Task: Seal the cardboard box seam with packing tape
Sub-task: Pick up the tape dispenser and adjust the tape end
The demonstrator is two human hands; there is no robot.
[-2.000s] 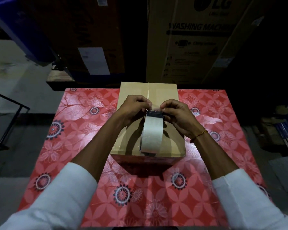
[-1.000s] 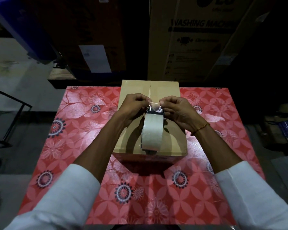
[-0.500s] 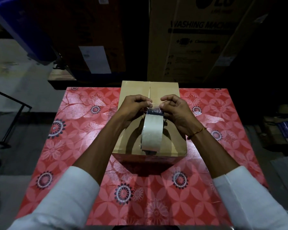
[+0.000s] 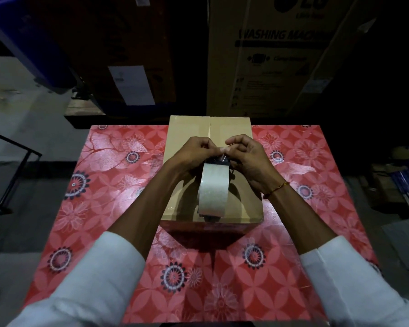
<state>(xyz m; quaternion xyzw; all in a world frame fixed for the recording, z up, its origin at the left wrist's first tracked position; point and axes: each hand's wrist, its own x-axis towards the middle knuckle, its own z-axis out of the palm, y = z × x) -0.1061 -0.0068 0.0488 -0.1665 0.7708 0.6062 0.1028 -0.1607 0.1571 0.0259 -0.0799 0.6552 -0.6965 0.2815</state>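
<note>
A glossy red floral table cover (image 4: 109,175) is being lit beneath both hands, with large printed cartons (image 4: 269,57) stacked beyond them in a dim room. The smooth tape roll (image 4: 213,191) is being stood on edge upon the matte cardboard box (image 4: 187,131), just below the fingertips. Its clear free end is being pinched by the left hand (image 4: 194,153) and right hand (image 4: 248,156), both curled closed, above the seam (image 4: 210,127).

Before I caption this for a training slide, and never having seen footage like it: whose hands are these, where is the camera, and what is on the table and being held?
There is no machine here: these are a person's two bare hands, filmed by one wide-angle camera worn on the head, looking forward and down.

On the red flowered tablecloth stands a closed cardboard box, its centre seam not yet taped at the far end.

A tape roll stands on edge on the box. The left hand and right hand meet above it, fingertips pinching the clear loose end of the tape. Each grip is shut on that end.

Big cartons stand in the dark behind; one reads "washing machine".
</note>
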